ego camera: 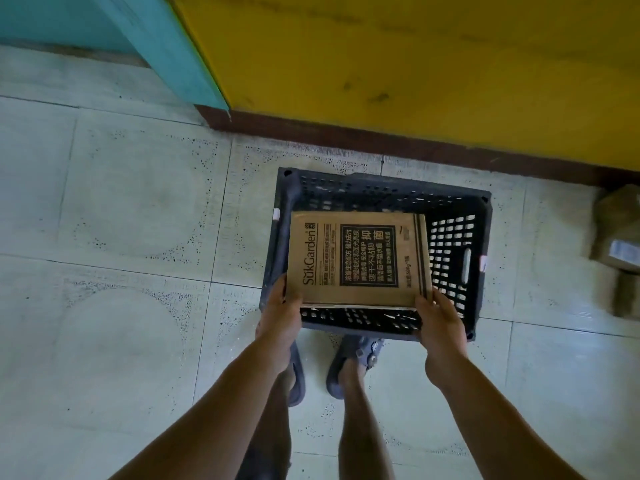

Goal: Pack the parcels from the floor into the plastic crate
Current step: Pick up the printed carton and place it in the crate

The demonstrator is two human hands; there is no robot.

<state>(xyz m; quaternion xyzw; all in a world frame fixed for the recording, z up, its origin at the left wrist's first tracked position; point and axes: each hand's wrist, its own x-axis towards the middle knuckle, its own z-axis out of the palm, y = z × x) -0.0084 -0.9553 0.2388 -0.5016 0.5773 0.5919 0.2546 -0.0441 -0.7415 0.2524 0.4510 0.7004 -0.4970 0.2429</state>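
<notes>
A brown cardboard parcel printed with a black label lies flat over the left part of a dark perforated plastic crate on the tiled floor. My left hand grips the parcel's near left corner. My right hand grips its near right corner. The crate's right half shows its slotted wall and floor, with nothing seen in it. What lies under the parcel is hidden.
More brown parcels lie on the floor at the right edge of the view. A yellow wall with a dark skirting runs behind the crate, beside a teal panel. My feet in dark sandals stand just before the crate.
</notes>
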